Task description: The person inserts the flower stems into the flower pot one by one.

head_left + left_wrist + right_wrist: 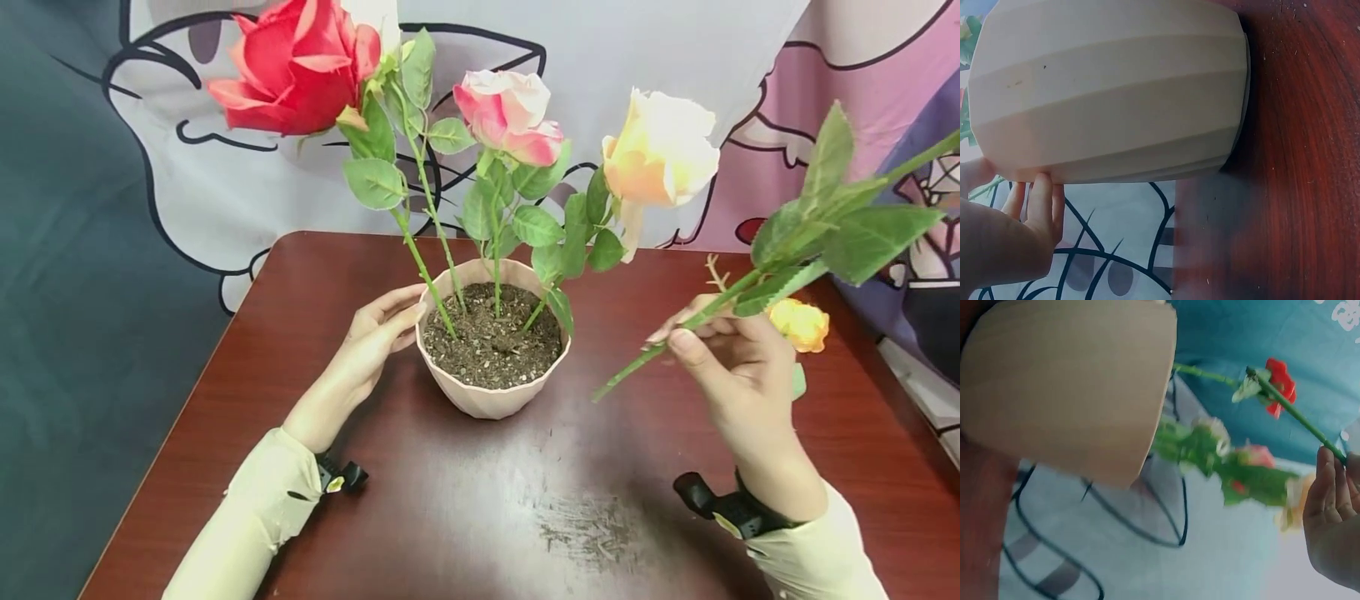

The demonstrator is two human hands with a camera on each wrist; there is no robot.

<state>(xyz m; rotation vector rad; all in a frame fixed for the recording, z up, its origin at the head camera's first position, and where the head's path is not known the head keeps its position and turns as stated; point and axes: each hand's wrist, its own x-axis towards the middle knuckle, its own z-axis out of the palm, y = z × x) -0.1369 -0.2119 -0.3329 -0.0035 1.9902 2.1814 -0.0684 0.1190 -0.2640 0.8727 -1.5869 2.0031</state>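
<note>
My left hand [356,354] holds the side of a pale pink faceted flower pot [487,404], thumb at the rim and fingers against its outer wall [1110,112]. Dark soil [487,362] fills the pot. Standing in it are a red rose [300,71], a pink-and-white rose [513,117], a peach rose [660,154] and a white bloom [378,25]. To the right of the pot, my right hand [750,371] pinches a green leafy flower stem [637,364] between thumb and fingers. Its bare lower end points down toward the pot, and its bloom lies outside the head view.
Behind my right hand a yellow flower [801,325] lies on the reddish-brown table [360,533]. Dark scuffs and small crumbs mark the tabletop. A cartoon-printed cloth [202,183] hangs behind the table, and a dark green cloth [67,292] at the left.
</note>
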